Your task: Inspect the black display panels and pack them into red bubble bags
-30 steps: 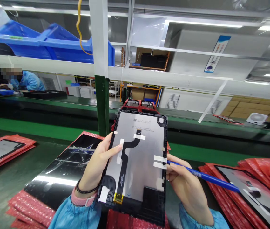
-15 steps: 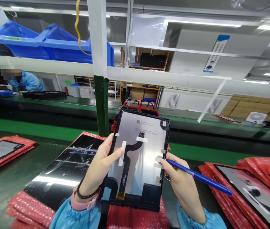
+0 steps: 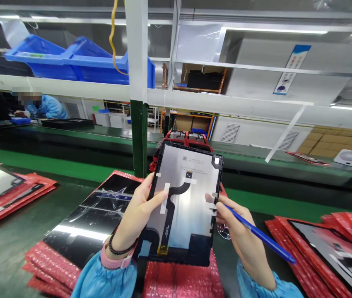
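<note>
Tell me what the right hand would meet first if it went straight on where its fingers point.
The right hand would likely meet the display panel first, at its right edge; they look very close or already touching, but depth is unclear.

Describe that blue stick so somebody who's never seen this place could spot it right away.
Find the green-and-white post, then the silver-backed panel held up to its lower right. At the panel's right edge, the right hand grips the blue stick. Slanting down to the right, it is slim, straight and pen-like, unlike the loose, paler blue sleeve below.
</note>
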### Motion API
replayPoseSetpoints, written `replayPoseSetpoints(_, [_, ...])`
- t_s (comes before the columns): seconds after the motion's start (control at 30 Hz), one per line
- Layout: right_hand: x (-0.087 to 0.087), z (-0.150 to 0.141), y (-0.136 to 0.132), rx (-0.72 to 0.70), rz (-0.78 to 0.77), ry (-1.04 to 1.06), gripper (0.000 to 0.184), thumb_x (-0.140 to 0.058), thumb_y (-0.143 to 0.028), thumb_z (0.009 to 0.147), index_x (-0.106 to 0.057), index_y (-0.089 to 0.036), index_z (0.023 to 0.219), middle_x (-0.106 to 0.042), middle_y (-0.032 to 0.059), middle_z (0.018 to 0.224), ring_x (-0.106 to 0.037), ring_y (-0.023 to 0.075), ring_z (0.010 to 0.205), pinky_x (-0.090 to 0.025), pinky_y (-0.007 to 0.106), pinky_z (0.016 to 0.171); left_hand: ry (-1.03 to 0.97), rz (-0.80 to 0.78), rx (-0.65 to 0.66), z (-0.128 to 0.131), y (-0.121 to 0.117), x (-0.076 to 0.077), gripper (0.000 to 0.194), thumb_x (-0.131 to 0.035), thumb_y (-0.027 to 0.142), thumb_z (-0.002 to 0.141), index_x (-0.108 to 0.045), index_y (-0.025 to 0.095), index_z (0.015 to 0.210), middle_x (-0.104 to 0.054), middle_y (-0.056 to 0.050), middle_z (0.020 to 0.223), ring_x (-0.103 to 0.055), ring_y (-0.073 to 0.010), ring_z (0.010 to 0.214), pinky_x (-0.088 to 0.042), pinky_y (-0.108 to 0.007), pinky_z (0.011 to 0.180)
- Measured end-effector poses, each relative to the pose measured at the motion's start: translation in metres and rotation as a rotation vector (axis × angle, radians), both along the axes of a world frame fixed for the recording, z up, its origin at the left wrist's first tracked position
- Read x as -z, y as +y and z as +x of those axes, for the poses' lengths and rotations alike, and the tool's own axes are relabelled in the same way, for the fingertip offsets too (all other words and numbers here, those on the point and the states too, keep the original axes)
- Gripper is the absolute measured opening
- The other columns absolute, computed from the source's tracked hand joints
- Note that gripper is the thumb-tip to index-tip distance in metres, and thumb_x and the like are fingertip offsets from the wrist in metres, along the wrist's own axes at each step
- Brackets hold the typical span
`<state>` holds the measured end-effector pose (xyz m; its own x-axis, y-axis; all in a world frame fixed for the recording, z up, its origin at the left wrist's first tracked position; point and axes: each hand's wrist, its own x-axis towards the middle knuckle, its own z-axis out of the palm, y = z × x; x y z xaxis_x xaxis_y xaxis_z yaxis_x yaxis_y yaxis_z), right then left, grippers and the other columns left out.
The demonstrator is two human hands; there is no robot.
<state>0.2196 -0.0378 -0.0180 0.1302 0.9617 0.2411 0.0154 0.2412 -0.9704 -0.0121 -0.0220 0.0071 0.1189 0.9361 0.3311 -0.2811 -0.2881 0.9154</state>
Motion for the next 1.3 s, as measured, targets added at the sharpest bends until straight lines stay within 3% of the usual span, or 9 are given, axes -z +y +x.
replayPoseSetpoints(0.13, [-0.003,0.014,0.008,0.015,-0.037,0.171,0.056,-0.054,-0.066,0.082,-0.066,-0.019,0.111,-0.075,0.0084,0.081,-0.069,0.0224,0.071,-0.055,0.036,0.073,0.008,-0.014,-0.033,0.000,0.001,-0.002,0.037,-0.069,0.030,0.084,-0.060,0.026,0.120,-0.072,-0.001,0.115,-0.068,-0.0191,0.104,-0.050,-0.024,0.091])
replayPoseSetpoints(0.33, [-0.010,0.018,0.011,0.174,0.121,0.118,0.024,-0.063,-0.043,0.083,-0.062,-0.020,0.078,-0.040,-0.0083,0.043,-0.032,0.0061,0.041,-0.026,0.016,0.041,0.022,-0.033,-0.082,0.002,0.002,-0.001,0.040,-0.069,0.029,0.082,-0.060,0.023,0.121,-0.075,-0.003,0.105,-0.071,-0.0193,0.089,-0.053,-0.025,0.078])
replayPoseSetpoints(0.6, [-0.011,0.004,0.005,0.084,0.056,0.198,0.031,-0.062,-0.049,0.087,-0.067,-0.018,0.088,-0.043,-0.0083,0.035,-0.034,0.0059,0.033,-0.029,0.016,0.036,0.152,0.123,-0.226,0.005,-0.001,-0.002,0.032,-0.065,0.027,0.086,-0.065,0.021,0.118,-0.074,-0.003,0.109,-0.069,-0.0209,0.099,-0.052,-0.028,0.088])
replayPoseSetpoints(0.73, [-0.012,0.000,0.005,-0.163,-0.054,0.365,0.037,-0.070,-0.050,0.081,-0.070,-0.021,0.104,-0.077,0.0098,0.093,-0.073,0.0212,0.084,-0.057,0.026,0.063,0.272,0.213,-0.290,0.006,-0.001,0.004,0.033,-0.066,0.024,0.085,-0.068,0.022,0.118,-0.077,-0.004,0.102,-0.072,-0.0227,0.093,-0.054,-0.030,0.086])
replayPoseSetpoints(0.8, [-0.012,-0.002,0.003,-0.302,-0.113,0.454,0.047,-0.070,-0.053,0.080,-0.065,-0.026,0.119,-0.067,0.0114,0.126,-0.067,0.0275,0.109,-0.059,0.035,0.077,0.392,0.380,-0.292,0.006,0.001,0.009,0.036,-0.064,0.018,0.085,-0.068,0.024,0.120,-0.078,-0.005,0.103,-0.074,-0.0221,0.088,-0.056,-0.029,0.083])
replayPoseSetpoints(0.87, [-0.012,-0.004,0.000,-0.385,-0.115,0.529,0.053,-0.068,-0.060,0.078,-0.064,-0.030,0.121,-0.061,0.0100,0.135,-0.065,0.0290,0.114,-0.057,0.041,0.083,0.516,0.643,-0.246,0.007,0.004,0.013,0.042,-0.058,0.009,0.086,-0.066,0.025,0.124,-0.076,-0.005,0.108,-0.074,-0.0214,0.093,-0.057,-0.029,0.085])
replayPoseSetpoints(1.03, [-0.014,-0.010,-0.010,-0.337,-0.087,0.560,0.055,-0.063,-0.076,0.068,-0.076,-0.028,0.091,-0.075,0.0108,0.105,-0.067,0.0336,0.106,-0.053,0.052,0.089,0.747,1.100,-0.241,0.007,0.010,0.015,0.047,-0.050,-0.001,0.086,-0.066,0.022,0.123,-0.072,-0.009,0.117,-0.066,-0.0218,0.113,-0.053,-0.034,0.098])
replayPoseSetpoints(1.17, [-0.013,-0.011,-0.015,-0.176,-0.068,0.484,0.045,-0.073,-0.069,0.063,-0.076,-0.027,0.079,-0.078,0.0093,0.083,-0.069,0.0354,0.100,-0.054,0.052,0.087,0.845,1.152,-0.246,0.005,0.011,0.011,0.046,-0.048,0.002,0.088,-0.068,0.028,0.119,-0.073,-0.008,0.116,-0.066,-0.0228,0.113,-0.052,-0.039,0.099])
replayPoseSetpoints(1.3, [-0.004,-0.012,-0.013,-0.138,-0.063,0.442,0.052,-0.078,-0.065,0.059,-0.075,-0.027,0.093,-0.077,0.0078,0.082,-0.072,0.0349,0.091,-0.054,0.053,0.087,0.874,1.106,-0.156,0.007,0.003,0.007,0.053,-0.049,0.001,0.085,-0.061,0.028,0.129,-0.068,-0.009,0.125,-0.058,-0.0259,0.124,-0.045,-0.045,0.106])
